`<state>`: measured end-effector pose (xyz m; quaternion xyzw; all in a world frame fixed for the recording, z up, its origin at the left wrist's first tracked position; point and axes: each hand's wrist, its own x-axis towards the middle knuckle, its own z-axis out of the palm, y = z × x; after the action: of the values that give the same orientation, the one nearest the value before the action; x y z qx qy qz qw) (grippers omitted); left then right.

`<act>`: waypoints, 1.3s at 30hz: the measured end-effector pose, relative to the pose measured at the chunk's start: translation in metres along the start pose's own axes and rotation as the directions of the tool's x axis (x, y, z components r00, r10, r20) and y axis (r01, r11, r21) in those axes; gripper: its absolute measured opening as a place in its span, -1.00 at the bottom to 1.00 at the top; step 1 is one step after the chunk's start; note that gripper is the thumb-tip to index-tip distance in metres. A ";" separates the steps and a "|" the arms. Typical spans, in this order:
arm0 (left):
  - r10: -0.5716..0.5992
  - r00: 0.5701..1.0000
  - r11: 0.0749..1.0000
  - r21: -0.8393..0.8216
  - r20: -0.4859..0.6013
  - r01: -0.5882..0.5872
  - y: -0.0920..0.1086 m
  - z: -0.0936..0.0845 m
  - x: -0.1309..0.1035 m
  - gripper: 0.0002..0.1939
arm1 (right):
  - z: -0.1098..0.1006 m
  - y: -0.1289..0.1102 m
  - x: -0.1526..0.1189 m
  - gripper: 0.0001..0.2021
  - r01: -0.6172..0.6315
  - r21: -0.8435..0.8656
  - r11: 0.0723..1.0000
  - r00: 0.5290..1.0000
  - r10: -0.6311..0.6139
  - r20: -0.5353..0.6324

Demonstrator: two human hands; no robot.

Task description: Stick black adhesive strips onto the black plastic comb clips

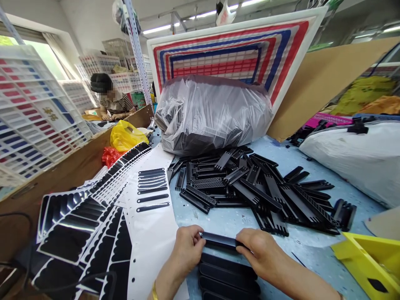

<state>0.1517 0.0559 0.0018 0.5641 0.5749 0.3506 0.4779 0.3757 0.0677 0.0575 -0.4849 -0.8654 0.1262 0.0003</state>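
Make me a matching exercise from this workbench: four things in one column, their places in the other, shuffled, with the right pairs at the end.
Things
1. Yellow bin
2. Long black piece
3. Plastic-wrapped bundle
4. Red plastic bag

Places
A. In front of the striped crate
B. Beside the yellow plastic bag
C. At the lower right of the view
D. Held at its two ends by the left hand and the right hand

Right pairs: 1-C; 2-D; 3-A; 4-B
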 end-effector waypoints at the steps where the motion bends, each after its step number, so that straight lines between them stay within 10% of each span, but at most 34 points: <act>1: 0.004 1.000 1.000 0.004 -0.001 -0.004 0.000 0.000 0.000 -0.72 | 0.001 0.001 0.000 -0.80 0.005 -0.003 1.000 1.000 -0.005 -0.005; 19: 0.035 0.999 0.996 0.080 -0.036 -0.032 0.002 -0.001 0.001 -0.73 | 0.015 0.003 0.002 -0.78 0.026 -0.064 0.998 0.998 -0.030 -0.059; 39: -0.112 0.989 0.992 0.043 -0.091 0.116 0.003 0.005 0.006 -0.82 | 0.014 0.018 -0.001 -0.87 -0.025 0.459 0.888 0.996 0.062 -0.065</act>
<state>0.1578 0.0614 0.0022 0.5254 0.6351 0.3335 0.4575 0.3895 0.0724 0.0403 -0.4951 -0.7995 0.3073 0.1455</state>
